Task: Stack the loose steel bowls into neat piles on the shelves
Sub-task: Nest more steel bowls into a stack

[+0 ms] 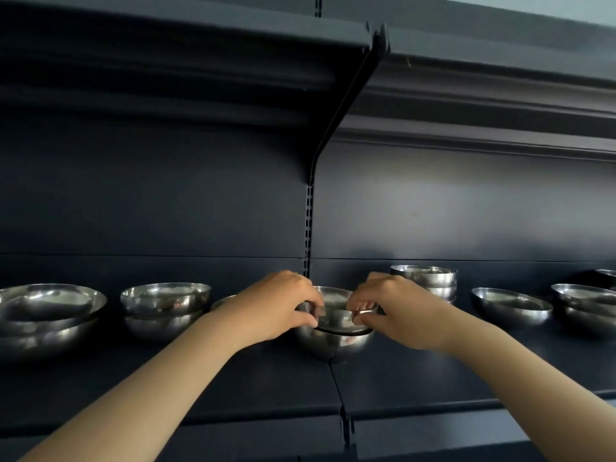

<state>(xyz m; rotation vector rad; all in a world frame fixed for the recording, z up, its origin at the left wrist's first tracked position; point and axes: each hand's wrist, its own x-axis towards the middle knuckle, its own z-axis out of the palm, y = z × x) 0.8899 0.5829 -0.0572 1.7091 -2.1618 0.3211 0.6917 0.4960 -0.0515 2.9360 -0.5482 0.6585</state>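
At the middle of the dark shelf a steel bowl sits nested inside a larger steel bowl. My left hand pinches the upper bowl's left rim. My right hand pinches its right rim. To the left stand a wide pile of bowls and a smaller pile of two. Part of another bowl shows behind my left wrist. Behind my right hand rises a pile of small bowls.
A single shallow bowl and another pile stand to the right. An upper shelf overhangs, held by a slanted bracket. A slotted upright runs down the back panel. Bare shelf lies in front of the bowls.
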